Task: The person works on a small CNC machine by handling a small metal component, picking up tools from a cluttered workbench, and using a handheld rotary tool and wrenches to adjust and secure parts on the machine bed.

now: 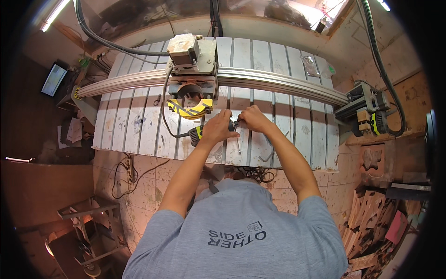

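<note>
A black and lime-green corded power tool (197, 135), shaped like a router motor, lies sideways on the slatted machine bed (297, 135). My left hand (218, 127) is closed round its front part, covering much of the body. At the tool's dark nose, my right hand (254, 118) has its fingers pinched together; what sits between them is hidden. Below the hands, a thin metal tool (239, 148) rests on the bed. Near the bed's front edge lies a bent metal rod (268, 156), like a hex key.
Above the bed runs a metal gantry rail (269, 78) carrying a motor head (184, 50). A yellow-and-black striped ring mount (190, 109) hangs just left of my hands. The tool's cord (166, 116) rises to the head. A clear plastic bag (310, 65) lies at the far right.
</note>
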Action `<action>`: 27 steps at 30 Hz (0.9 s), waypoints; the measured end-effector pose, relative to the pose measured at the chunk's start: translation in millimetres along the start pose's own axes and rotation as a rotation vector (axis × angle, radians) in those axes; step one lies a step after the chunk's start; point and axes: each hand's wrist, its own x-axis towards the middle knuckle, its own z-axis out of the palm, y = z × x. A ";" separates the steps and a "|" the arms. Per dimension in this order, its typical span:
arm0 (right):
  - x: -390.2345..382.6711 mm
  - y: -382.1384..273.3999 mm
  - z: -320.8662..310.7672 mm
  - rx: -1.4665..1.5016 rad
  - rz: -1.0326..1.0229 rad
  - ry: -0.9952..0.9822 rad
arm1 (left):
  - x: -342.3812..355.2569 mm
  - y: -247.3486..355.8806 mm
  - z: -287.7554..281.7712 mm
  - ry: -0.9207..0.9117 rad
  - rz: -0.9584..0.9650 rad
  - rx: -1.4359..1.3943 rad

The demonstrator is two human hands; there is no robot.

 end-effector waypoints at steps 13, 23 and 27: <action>-5.1 4.3 10.7 0.056 -0.091 0.145 | 1.1 -0.4 0.0 -0.008 0.005 0.038; -73.4 20.3 -25.1 0.380 0.459 0.693 | 2.7 -2.7 1.2 0.007 0.041 0.022; -200.6 38.6 10.8 0.010 1.004 0.657 | 4.5 5.4 -2.0 0.001 0.038 0.006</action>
